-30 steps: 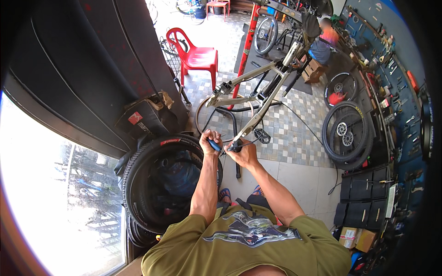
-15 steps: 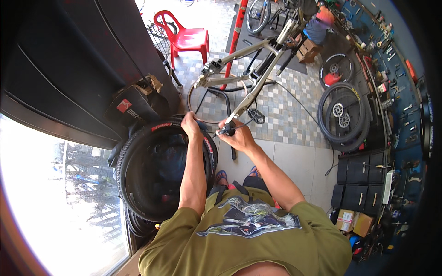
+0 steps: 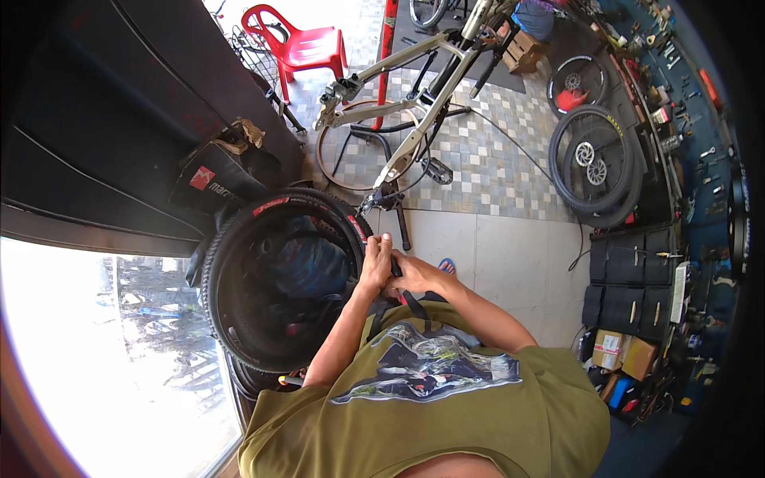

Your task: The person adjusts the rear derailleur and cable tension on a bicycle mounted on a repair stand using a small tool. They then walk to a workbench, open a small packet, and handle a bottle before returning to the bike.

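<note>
My left hand (image 3: 376,267) and my right hand (image 3: 416,273) meet low in front of my body, fingers curled, with a small dark object (image 3: 396,266) between them that I cannot make out. Above them stands a cream bicycle frame (image 3: 430,111) on a red repair stand (image 3: 382,84). At the frame's lower end, just above my hands, is a black component (image 3: 386,196) with a cable. Beside my left hand lies a stack of bicycle tires (image 3: 231,239) with red labels.
A red chair (image 3: 311,48) stands behind the frame. Wheels (image 3: 598,151), cardboard boxes (image 3: 637,358) and a tool wall (image 3: 697,159) line the right. A dark panel (image 3: 103,119) and bright glass (image 3: 111,342) are at left. A person (image 3: 532,20) is partly visible near a wooden crate (image 3: 522,52).
Both my hands have left the frame's lower end, drawn down toward my body and come together. The blue tool seen earlier in my left hand is no longer visible. The view has tilted slightly.
</note>
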`<state>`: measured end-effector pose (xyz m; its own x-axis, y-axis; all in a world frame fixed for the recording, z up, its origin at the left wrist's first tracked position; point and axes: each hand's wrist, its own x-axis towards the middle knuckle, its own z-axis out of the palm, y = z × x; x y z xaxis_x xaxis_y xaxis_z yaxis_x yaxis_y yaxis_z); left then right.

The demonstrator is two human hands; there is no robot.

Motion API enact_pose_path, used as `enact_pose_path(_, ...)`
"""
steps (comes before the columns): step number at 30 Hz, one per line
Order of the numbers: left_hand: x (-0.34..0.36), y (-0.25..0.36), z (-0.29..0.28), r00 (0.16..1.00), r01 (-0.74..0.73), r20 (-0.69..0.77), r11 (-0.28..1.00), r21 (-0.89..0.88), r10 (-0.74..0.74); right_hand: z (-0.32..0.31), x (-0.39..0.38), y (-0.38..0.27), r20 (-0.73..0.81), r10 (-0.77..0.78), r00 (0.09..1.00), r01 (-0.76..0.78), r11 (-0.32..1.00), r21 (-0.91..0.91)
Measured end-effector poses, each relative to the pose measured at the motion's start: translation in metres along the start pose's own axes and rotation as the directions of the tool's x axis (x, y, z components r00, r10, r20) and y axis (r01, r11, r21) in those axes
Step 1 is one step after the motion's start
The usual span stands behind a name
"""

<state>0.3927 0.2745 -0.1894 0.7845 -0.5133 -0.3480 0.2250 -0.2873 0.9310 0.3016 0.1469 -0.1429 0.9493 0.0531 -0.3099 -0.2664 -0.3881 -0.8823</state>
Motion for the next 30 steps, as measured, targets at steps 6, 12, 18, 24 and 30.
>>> enact_pose_path(6, 0.023, 0.005, -0.052, 0.981, -0.192, 0.036, 0.975, 0.110, 0.189, -0.020, -0.030, 0.019, -0.065, 0.173, 0.983, -0.175, 0.984, -0.033)
enact_pose_path(12, 0.020, 0.074, -0.081, 0.940, -0.328, -0.069, 0.942, 0.075, 0.333, -0.012, -0.074, 0.086, -0.339, 0.228, 0.913, -0.255, 0.966, -0.037)
enact_pose_path(18, 0.045, 0.042, -0.089, 0.996, 0.082, 0.047, 0.986, -0.146, -0.076, 0.001, -0.093, 0.108, -0.403, 0.312, 0.860, -0.366, 0.929, -0.062)
enact_pose_path(24, 0.050, 0.043, -0.088, 0.991, 0.104, 0.100, 0.978, -0.179, -0.087, 0.003, -0.093, 0.115, -0.417, 0.318, 0.852, -0.356, 0.934, -0.015)
enact_pose_path(30, 0.055, 0.050, -0.080, 0.993, 0.085, 0.099, 0.955, -0.285, -0.059, -0.005, -0.083, 0.104, -0.365, 0.262, 0.893, -0.288, 0.957, -0.019)
